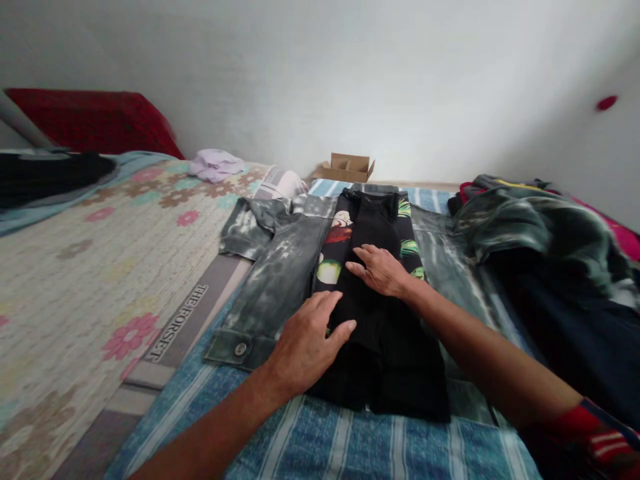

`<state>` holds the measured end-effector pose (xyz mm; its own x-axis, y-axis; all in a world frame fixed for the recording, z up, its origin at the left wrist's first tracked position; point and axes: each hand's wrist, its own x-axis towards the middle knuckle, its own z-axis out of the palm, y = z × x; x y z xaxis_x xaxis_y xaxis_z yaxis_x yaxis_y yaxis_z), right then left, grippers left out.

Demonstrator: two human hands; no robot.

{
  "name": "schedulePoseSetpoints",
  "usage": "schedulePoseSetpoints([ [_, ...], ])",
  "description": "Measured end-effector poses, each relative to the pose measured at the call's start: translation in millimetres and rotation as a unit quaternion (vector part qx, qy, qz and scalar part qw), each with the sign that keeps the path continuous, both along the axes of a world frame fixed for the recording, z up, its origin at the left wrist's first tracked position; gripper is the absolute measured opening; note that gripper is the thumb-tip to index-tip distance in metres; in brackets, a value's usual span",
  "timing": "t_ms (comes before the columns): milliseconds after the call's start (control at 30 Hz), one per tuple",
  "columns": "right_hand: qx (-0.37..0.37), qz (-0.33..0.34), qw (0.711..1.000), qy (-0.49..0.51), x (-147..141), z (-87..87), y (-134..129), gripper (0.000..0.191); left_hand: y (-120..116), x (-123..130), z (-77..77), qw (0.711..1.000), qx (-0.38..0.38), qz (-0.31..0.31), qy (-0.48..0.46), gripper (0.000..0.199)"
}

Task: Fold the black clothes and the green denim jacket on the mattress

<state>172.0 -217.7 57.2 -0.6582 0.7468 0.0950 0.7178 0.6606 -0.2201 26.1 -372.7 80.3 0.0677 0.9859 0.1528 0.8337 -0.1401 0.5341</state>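
A black garment (370,347) with bright printed panels along its sides lies folded lengthwise in front of me. Beneath it a grey-green mottled denim jacket (280,273) is spread out, its buttoned cuff toward me at the left. My left hand (310,340) rests on the near left edge of the black garment, fingers extended and thumb apart. Farther up, my right hand (380,270) lies on the middle of the same garment with its fingers spread. Neither hand grips anything that I can see.
Striped blue cloth (320,440) covers the surface under the clothes. To the right is a heap of clothes (540,220). A flowered bedspread (130,267) stretches to the left, with a crumpled lilac cloth (215,165). An open cardboard box (347,167) stands by the wall.
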Motion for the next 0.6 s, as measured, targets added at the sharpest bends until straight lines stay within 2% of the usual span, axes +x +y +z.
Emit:
schedulePoseSetpoints([
  [67, -0.015, -0.012, 1.0, -0.001, 6.0, -9.2, -7.4, 0.05, -0.2, 2.5, -0.3, 0.998, -0.02, 0.06, -0.008, 0.042],
  [133, -0.02, -0.024, 1.0, 0.001, 9.0, -18.9, -9.8, 0.049, 4.1, 4.0, 0.0, 0.994, -0.059, 0.086, -0.009, 0.045],
  [233, -0.016, -0.035, 0.999, 0.012, 9.1, -26.8, -9.7, 0.05, 13.4, 5.0, 0.5, 0.99, -0.108, 0.085, -0.03, 0.051],
  [333, -0.027, -0.037, 0.999, 0.026, 8.9, -22.3, -11.4, 0.05, 19.5, 4.4, 0.4, 0.976, -0.146, 0.085, -0.134, 0.047],
  [400, -0.032, -0.024, 0.998, 0.04, 10.6, -15.2, -16.2, 0.05, 20.8, 2.8, 1.3, 0.949, -0.173, 0.096, -0.244, 0.045],
  [467, -0.035, -0.001, 0.998, 0.062, 13.9, -8.7, -24.4, 0.051, 21.0, 0.4, 2.9, 0.91, -0.194, 0.124, -0.346, 0.044],
  [600, -0.038, 0.032, 0.995, 0.087, 22.1, -7.2, -44.8, 0.057, 21.9, -4.4, 4.7, 0.829, -0.225, 0.176, -0.481, 0.04],
])
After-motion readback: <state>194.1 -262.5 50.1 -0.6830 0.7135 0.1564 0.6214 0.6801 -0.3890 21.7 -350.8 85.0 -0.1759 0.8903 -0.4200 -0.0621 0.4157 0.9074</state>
